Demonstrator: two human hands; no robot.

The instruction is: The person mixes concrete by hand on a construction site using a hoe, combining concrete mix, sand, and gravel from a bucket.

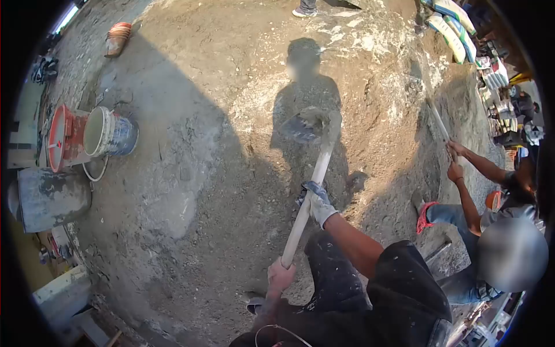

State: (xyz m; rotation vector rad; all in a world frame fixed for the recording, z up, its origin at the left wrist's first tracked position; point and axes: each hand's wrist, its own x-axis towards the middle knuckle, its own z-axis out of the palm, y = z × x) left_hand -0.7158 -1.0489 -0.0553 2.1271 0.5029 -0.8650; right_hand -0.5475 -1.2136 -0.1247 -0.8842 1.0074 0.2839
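A long pale wooden handle (304,215) slants up from the bottom centre to a shovel blade (302,127) partly covered in grey-brown material. My right hand (318,202), in a white and dark glove, is wrapped round the middle of the handle. Lower down, my bare left hand (281,276) grips the handle's end. Beneath the blade lies rough earth (248,191) with pale patches, and a person's shadow falls across it.
At right a co-worker holds another long handle (440,120) with both hands. On the left are a red bucket (74,137), a grey bucket (125,136) and a large drum (56,198). Stacked pots (118,40) stand upper left, sacks (454,29) upper right. A shoe (304,13) shows at top.
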